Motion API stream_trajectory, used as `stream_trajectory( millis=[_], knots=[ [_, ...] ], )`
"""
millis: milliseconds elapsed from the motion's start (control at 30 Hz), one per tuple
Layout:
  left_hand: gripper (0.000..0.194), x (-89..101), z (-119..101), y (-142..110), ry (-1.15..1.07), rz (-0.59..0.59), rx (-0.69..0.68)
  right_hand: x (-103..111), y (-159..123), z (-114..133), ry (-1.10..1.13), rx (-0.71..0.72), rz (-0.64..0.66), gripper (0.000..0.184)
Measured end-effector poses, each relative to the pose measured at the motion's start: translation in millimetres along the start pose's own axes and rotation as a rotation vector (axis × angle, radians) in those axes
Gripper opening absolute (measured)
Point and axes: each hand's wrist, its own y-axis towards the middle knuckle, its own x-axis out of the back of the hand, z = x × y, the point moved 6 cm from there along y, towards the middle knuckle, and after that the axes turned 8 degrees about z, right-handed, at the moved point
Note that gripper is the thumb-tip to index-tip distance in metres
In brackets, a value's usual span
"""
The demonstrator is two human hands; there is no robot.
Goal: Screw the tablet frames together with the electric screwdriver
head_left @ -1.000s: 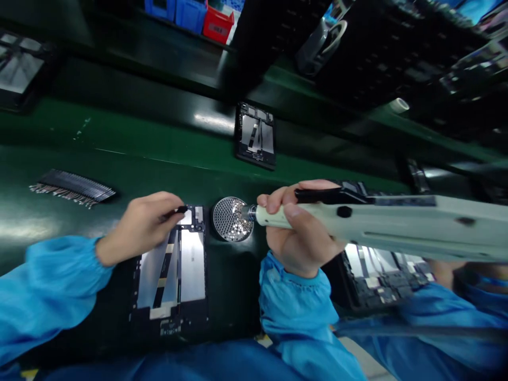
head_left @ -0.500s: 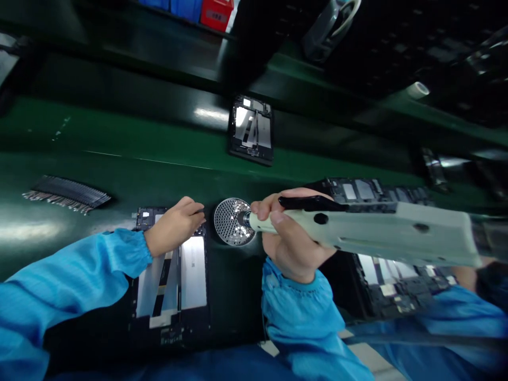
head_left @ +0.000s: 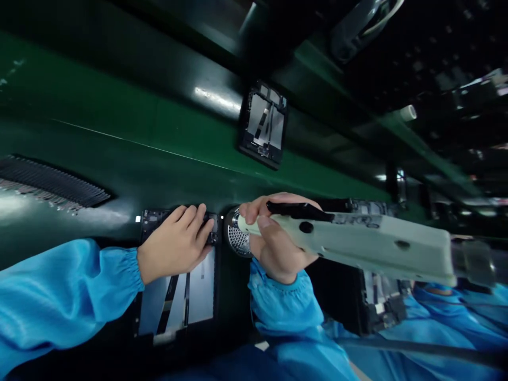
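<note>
My right hand [head_left: 280, 241] grips a pale green electric screwdriver [head_left: 381, 241] with a black lever, its tip end pointing left. That tip end is over a round metal dish full of small holes [head_left: 237, 239], which the screwdriver and hand partly cover. Beneath my left hand [head_left: 177, 241] lies an opened tablet [head_left: 200, 293], with its light inner panel and dark ribbon cables exposed. My left fingers are stretched out over the tablet's upper edge, slightly apart. Whether a small part lies under them is hidden.
Another opened tablet [head_left: 264, 124] rests farther back on the green bench [head_left: 166, 124]. A curved row of thin dark strips [head_left: 59, 180] lies at left. More tablet parts [head_left: 381, 301] are at right, beside a person's blue sleeve [head_left: 456, 312].
My left hand has flattened out and shifted right along the tablet's top. The screwdriver's tip end has moved left over the perforated dish. The view has tilted and shifted.
</note>
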Motion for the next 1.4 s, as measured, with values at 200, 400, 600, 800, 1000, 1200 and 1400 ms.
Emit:
stream_trajectory(
  millis=[200, 400, 600, 800, 1000, 1200, 1400],
  knots=[
    [0.049, 3.6, -1.0, 1.2, -0.031, 0.015, 0.008, -2.9, -1.9, -4.5, -0.051, -0.024, 0.006, 0.024],
    [0.048, 3.4, -3.0, 2.5, -0.028, 0.014, 0.009, -7.1, 0.6, -3.3, -0.054, -0.034, 0.002, 0.02],
    [0.048, 3.3, -3.6, 3.4, -0.037, 0.037, 0.002, -9.3, -0.4, -6.7, -0.047, -0.037, -0.004, 0.013],
    [0.048, 1.5, -5.8, 3.3, -0.028, 0.048, -0.014, -9.7, -2.9, -12.2, -0.037, -0.045, 0.022, 0.011],
    [0.047, 3.4, -4.0, 2.4, -0.024, 0.016, -0.03, -4.5, -3.2, -16.1, 0.033, -0.079, -0.016, 0.016],
    [0.042, 3.7, -19.9, -9.9, 0.055, 0.041, -0.075, 36.4, -26.3, 14.1, -0.034, -0.059, -0.084, 0.026],
    [0.046, -0.1, -31.4, -14.5, 0.072, 0.079, -0.126, 53.8, -59.1, 7.0, -0.037, -0.074, -0.153, 0.026]
  ],
)
